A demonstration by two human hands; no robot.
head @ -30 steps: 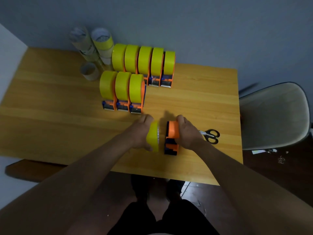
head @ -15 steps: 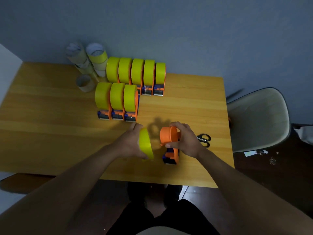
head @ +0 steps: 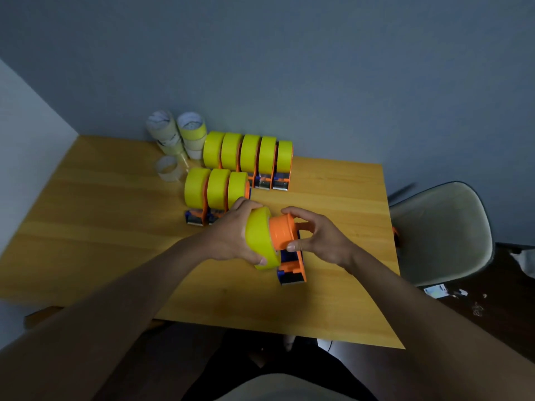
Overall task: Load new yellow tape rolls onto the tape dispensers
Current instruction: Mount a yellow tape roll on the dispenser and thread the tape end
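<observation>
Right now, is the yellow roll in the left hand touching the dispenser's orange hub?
Touching. In the head view the yellow roll, gripped by the left hand, meets the orange hub with no gap between them; the right hand pinches the hub.

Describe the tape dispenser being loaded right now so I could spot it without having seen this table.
On the wooden table, look nearer than the two rows of loaded dispensers, toward the front right. The orange dispenser stands alone there, its right hand steadying the hub. Unlike the rest, its yellow tape roll is only partway on.
</observation>
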